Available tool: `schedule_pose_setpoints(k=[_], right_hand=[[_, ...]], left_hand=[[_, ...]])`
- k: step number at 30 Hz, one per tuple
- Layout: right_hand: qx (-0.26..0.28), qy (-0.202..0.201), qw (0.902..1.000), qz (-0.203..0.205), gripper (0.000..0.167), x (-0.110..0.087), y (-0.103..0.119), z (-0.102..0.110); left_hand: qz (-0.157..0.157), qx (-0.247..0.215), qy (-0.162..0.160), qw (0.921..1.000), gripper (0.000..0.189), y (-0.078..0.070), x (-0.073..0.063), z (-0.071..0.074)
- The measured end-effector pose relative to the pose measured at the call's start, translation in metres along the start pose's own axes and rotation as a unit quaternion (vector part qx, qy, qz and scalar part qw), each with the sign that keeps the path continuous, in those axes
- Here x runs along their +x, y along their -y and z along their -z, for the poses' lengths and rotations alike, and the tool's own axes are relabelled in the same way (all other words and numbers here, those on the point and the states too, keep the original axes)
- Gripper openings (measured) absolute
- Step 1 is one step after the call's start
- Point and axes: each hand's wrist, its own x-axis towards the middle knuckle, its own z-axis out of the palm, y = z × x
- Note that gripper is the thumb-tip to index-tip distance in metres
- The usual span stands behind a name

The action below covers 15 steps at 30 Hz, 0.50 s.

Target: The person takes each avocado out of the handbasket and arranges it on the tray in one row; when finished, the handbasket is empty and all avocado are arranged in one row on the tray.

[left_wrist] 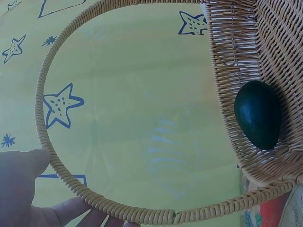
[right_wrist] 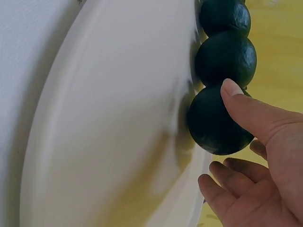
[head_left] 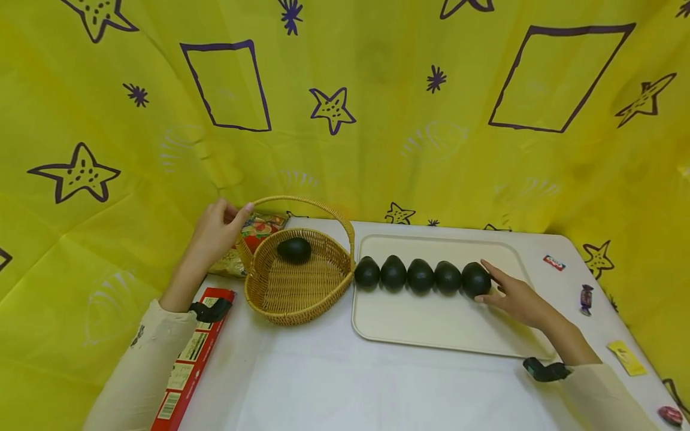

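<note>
A heart-shaped wicker basket (head_left: 302,314) stands left of centre with one dark green avocado (left_wrist: 258,115) inside, near its back wall. My left hand (head_left: 214,232) grips the left side of its tall arched handle (head_left: 302,199), thumb inside and fingertips round the cane. Several more avocados (head_left: 420,276) stand side by side in a row on a cream tray (head_left: 431,326). At the right end of that row, my right hand (head_left: 514,296) holds the last avocado (right_wrist: 218,120) between thumb and index finger. Its other fingers (right_wrist: 220,189) are spread off the fruit.
Colourful food packets (head_left: 266,222) lie behind and left of the basket. A long red box (head_left: 188,365) lies by my left forearm. Small wrapped sweets (head_left: 586,299) and a yellow packet (head_left: 626,358) are along the right edge. A yellow patterned curtain (head_left: 372,161) closes off the back.
</note>
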Motion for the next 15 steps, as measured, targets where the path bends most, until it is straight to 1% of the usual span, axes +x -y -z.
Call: schedule_pose_setpoints(k=[4, 8, 11, 15], right_hand=[[-0.003, -0.001, 1.0, -0.004, 0.103, -0.002, 0.003, 0.002], [0.001, -0.006, 1.0, 0.0, 0.105, -0.002, 0.013, 0.007], [-0.011, -0.015, 0.9998, 0.011, 0.099, 0.0, 0.028, 0.011], [-0.041, -0.025, 0.9984, 0.031, 0.087, 0.005, 0.057, 0.014]], left_hand=[[-0.002, 0.001, -0.002, 1.0, 0.062, 0.0, 0.0, 0.0], [-0.007, -0.002, -0.005, 1.0, 0.062, -0.001, 0.0, 0.001], [-0.007, -0.009, -0.005, 0.9999, 0.063, -0.001, -0.001, 0.0], [-0.003, -0.009, -0.003, 0.9999, 0.063, -0.001, -0.001, -0.001]])
